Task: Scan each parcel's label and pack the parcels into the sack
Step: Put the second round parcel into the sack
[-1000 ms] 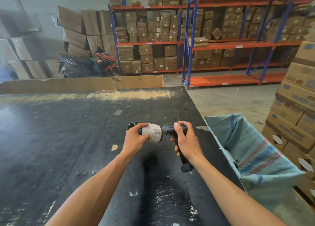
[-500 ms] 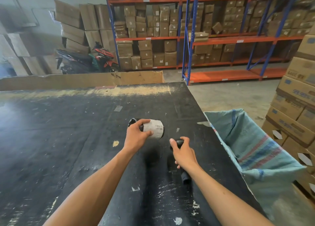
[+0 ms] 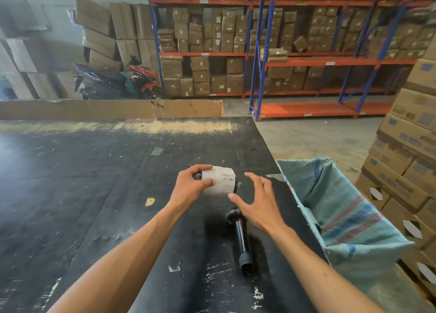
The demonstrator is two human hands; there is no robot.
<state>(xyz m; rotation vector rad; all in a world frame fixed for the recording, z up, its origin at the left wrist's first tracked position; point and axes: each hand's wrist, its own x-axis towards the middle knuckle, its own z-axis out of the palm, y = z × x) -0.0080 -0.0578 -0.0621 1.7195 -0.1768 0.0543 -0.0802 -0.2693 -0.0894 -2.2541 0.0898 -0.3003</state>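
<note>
A small black parcel [image 3: 221, 180] wrapped in a white barcode label is held just above the black table [image 3: 94, 183]. My left hand [image 3: 188, 187] grips its left end, fingers curled over the top. My right hand [image 3: 257, 202] hovers beside the parcel's right end with fingers spread, holding nothing. The black handheld scanner [image 3: 240, 237] lies on the table below my right hand, handle toward me. The teal woven sack [image 3: 342, 206] hangs open at the table's right edge.
Stacked cartons [image 3: 405, 152] stand right of the sack. A cardboard sheet [image 3: 113, 108] lines the table's far edge. Beyond it are blue-and-orange racks [image 3: 259, 53] full of boxes and a parked motorbike [image 3: 118, 81].
My right hand lowered the scanner onto the table, let go of it and moved up toward the parcel's right end. My left hand kept holding the parcel.
</note>
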